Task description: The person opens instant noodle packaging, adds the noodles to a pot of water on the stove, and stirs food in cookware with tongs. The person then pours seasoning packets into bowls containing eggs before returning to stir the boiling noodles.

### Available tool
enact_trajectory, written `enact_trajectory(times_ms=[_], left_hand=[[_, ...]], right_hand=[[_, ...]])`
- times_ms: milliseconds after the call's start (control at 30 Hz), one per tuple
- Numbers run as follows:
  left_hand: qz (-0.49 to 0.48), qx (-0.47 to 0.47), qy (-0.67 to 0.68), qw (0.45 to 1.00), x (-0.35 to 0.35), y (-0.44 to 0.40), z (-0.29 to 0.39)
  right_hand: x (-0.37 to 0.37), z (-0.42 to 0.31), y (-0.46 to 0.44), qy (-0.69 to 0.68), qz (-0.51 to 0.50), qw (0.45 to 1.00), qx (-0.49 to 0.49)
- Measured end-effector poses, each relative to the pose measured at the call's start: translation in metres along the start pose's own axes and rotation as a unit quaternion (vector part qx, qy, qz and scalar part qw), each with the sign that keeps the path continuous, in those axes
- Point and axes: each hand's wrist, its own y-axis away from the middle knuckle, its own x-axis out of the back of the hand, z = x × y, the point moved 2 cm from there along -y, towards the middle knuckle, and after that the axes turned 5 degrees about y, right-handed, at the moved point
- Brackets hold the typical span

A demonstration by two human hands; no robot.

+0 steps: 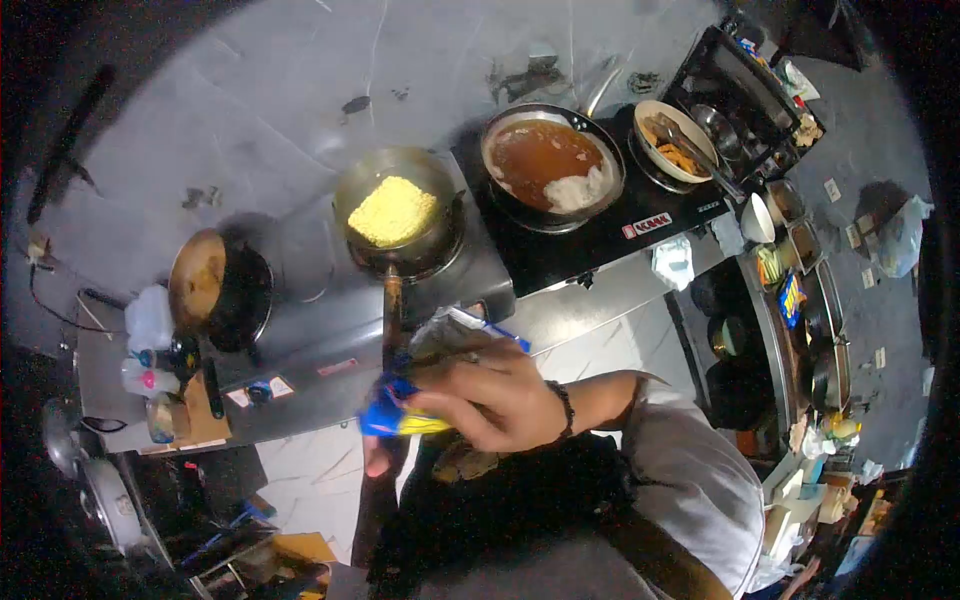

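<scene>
My right hand [485,400], with a dark bracelet at the wrist, is closed on a crumpled blue, yellow and silver instant noodle packet [425,425]. Below the packet's blue end shows part of my left hand [376,460]; it seems to grip that end, though most of its fingers are hidden. Beyond both hands, a pale yellow block of dried noodles [392,211] lies in a saucepan [357,172] on a burner. The saucepan's handle [392,305] points back toward me, and the packet and hands cover its near end.
A frying pan [615,165] of brown liquid and a cream bowl [645,150] with food and tongs stand on the black stove. At left, another pan [198,275] leans over a burner, near squeeze bottles [150,377]. Shelves with containers [800,245] line the right.
</scene>
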Motion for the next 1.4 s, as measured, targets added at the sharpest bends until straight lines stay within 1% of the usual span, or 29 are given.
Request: enact_trajectory(times_ms=[33, 133, 167, 233, 267, 300, 333, 367, 400, 433, 467, 500, 533, 567, 633, 667, 700, 767, 800, 900, 967, 1033, 1100, 1133, 1233, 1267, 1333, 1367, 1400], left_hand=[[0.024, -0.015, 0.018, 0.999, 0.003, 0.006, -0.002], [0.102, -0.064, 0.07, 0.99, -0.005, 0.015, 0.01], [0.164, -0.06, 0.083, 0.981, 0.012, 0.019, 0.004], [0.287, -0.054, 0.111, 0.95, 0.045, 0.028, -0.008], [0.319, -0.03, 0.111, 0.941, 0.065, 0.032, -0.015], [0.313, -0.06, 0.182, 0.93, 0.065, 0.027, -0.003], [0.285, -0.104, 0.154, 0.94, 0.062, 0.029, 0.01], [0.336, -0.073, 0.183, 0.921, 0.068, 0.035, 0.013], [0.378, -0.062, 0.2, 0.902, 0.081, 0.038, 0.013], [0.38, -0.052, 0.236, 0.893, 0.087, 0.05, 0.011], [0.379, -0.072, 0.237, 0.891, 0.084, 0.053, 0.016], [0.368, -0.062, 0.264, 0.89, 0.086, 0.061, 0.016], [0.406, -0.063, 0.286, 0.866, 0.086, 0.063, 0.015], [0.396, -0.087, 0.278, 0.871, 0.094, 0.068, 0.004], [0.404, -0.111, 0.327, 0.847, 0.098, 0.072, -0.009], [0.436, -0.099, 0.296, 0.844, 0.09, 0.073, -0.003], [0.423, -0.097, 0.317, 0.844, 0.092, 0.077, -0.007], [0.418, -0.095, 0.344, 0.836, 0.099, 0.086, -0.014], [0.427, -0.081, 0.315, 0.844, 0.1, 0.088, -0.014], [0.434, -0.029, 0.221, 0.873, 0.111, 0.096, -0.008], [0.42, 0.004, 0.149, 0.895, 0.118, 0.094, -0.002], [0.394, -0.03, 0.164, 0.904, 0.125, 0.093, -0.004], [0.356, -0.038, 0.196, 0.913, 0.128, 0.093, -0.007], [0.343, -0.039, 0.198, 0.917, 0.13, 0.093, -0.009], [0.312, -0.05, 0.207, 0.926, 0.128, 0.084, -0.019], [0.296, -0.055, 0.208, 0.931, 0.126, 0.078, -0.022], [0.239, -0.07, 0.218, 0.944, 0.124, 0.057, -0.025], [0.201, -0.078, 0.228, 0.949, 0.12, 0.043, -0.027], [0.108, -0.082, 0.294, 0.946, 0.119, 0.027, -0.032]], right_hand=[[-0.007, -0.003, -0.005, 0.0, -0.003, 1.0, 0.0], [-0.037, 0.0, -0.018, -0.125, -0.095, 0.979, -0.133], [-0.044, 0.003, -0.02, -0.127, -0.102, 0.978, -0.13], [-0.055, 0.014, -0.028, -0.07, -0.113, 0.985, -0.113], [-0.054, 0.021, -0.033, -0.103, -0.14, 0.98, -0.096], [-0.049, 0.025, -0.035, -0.049, -0.153, 0.982, -0.095], [-0.045, 0.036, -0.028, 0.022, -0.148, 0.982, -0.115], [-0.038, 0.042, -0.024, 0.06, -0.065, 0.996, -0.014], [-0.026, 0.056, -0.014, 0.149, -0.027, 0.988, 0.027], [-0.018, 0.067, 0.001, 0.161, 0.035, 0.983, -0.085], [-0.006, 0.078, 0.01, 0.223, 0.105, 0.967, -0.068], [0.008, 0.101, 0.033, 0.187, 0.213, 0.952, -0.117], [0.028, 0.125, 0.061, 0.18, 0.266, 0.939, -0.121], [0.051, 0.154, 0.089, 0.172, 0.327, 0.921, -0.124], [0.096, 0.222, 0.164, 0.21, 0.247, 0.938, -0.126], [0.123, 0.254, 0.213, 0.325, 0.183, 0.9, -0.224], [0.145, 0.282, 0.252, 0.435, 0.119, 0.837, -0.309], [0.161, 0.325, 0.294, 0.27, 0.09, 0.776, -0.562], [0.159, 0.326, 0.289, 0.274, 0.079, 0.775, -0.564], [0.131, 0.331, 0.289, 0.083, 0.101, 0.815, -0.565], [0.114, 0.318, 0.271, 0.381, 0.055, 0.809, -0.444], [0.103, 0.312, 0.26, 0.338, 0.077, 0.814, -0.466], [0.1, 0.308, 0.262, 0.206, 0.041, 0.736, -0.644], [0.101, 0.3, 0.263, 0.027, 0.07, 0.687, -0.723], [0.031, 0.209, 0.174, -0.12, -0.082, 0.844, -0.517], [0.008, 0.172, 0.133, 0.038, -0.132, 0.841, -0.524], [-0.045, 0.071, 0.037, 0.061, -0.153, 0.902, -0.4], [-0.052, 0.056, 0.021, 0.023, -0.166, 0.932, -0.32], [-0.063, 0.038, -0.006, 0.078, -0.196, 0.955, -0.209]])
